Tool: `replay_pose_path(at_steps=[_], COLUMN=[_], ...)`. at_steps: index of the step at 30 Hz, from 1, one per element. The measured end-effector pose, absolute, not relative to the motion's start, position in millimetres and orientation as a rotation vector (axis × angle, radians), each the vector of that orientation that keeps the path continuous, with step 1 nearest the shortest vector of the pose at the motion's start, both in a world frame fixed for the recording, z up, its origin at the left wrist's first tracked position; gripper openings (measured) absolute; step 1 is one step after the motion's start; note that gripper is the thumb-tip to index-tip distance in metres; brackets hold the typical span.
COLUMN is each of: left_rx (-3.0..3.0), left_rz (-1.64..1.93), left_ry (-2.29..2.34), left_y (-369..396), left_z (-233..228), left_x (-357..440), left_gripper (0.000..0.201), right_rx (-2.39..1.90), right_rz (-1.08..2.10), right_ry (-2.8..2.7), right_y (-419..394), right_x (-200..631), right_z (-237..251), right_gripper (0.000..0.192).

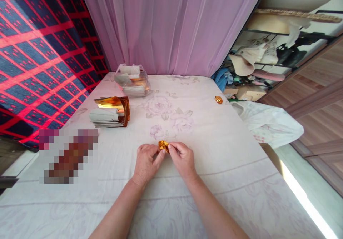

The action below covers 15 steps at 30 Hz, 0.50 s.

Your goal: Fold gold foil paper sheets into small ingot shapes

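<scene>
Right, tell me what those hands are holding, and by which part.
Both hands pinch a small folded gold foil piece: left hand on its left edge, right hand on its right edge, with the fingers.

The folded paper (163, 146) between the hands shines gold-orange, as does a second piece (218, 99) farther off. The bed sheet (214, 153) is white with faint mauve roses (very pale). The curtain (171, 24) is lilac; the blanket (34, 53) has red-and-navy checks.

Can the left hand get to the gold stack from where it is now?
Probably yes. The gold stack lies on the bed ahead and to the left of the left hand, with only bare sheet between them. But that hand and the right hand are both pinching a gold piece.
</scene>
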<state>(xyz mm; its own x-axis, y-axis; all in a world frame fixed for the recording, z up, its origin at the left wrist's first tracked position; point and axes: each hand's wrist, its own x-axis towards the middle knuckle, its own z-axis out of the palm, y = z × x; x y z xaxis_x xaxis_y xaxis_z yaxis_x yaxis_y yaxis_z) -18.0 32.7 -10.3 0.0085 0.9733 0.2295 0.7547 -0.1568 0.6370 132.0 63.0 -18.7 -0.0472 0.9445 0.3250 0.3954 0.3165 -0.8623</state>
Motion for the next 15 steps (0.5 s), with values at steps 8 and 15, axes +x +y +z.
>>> replay_pose_path(at_steps=[8, 15], left_rx=[1.929, 1.949], left_rz=[0.907, 0.879], left_ry=[1.813, 1.777], left_y=[33.8, 33.1], left_z=[-11.1, -8.3], left_x=[-17.8, -18.5], left_gripper=[0.036, 0.033], right_rx=[-1.281, -1.283], right_rz=[0.664, 0.608], right_ry=[-1.766, -1.876], right_y=[62.0, 64.3], right_x=[133.9, 138.2], right_z=[-16.3, -15.8], right_gripper=[0.019, 0.020])
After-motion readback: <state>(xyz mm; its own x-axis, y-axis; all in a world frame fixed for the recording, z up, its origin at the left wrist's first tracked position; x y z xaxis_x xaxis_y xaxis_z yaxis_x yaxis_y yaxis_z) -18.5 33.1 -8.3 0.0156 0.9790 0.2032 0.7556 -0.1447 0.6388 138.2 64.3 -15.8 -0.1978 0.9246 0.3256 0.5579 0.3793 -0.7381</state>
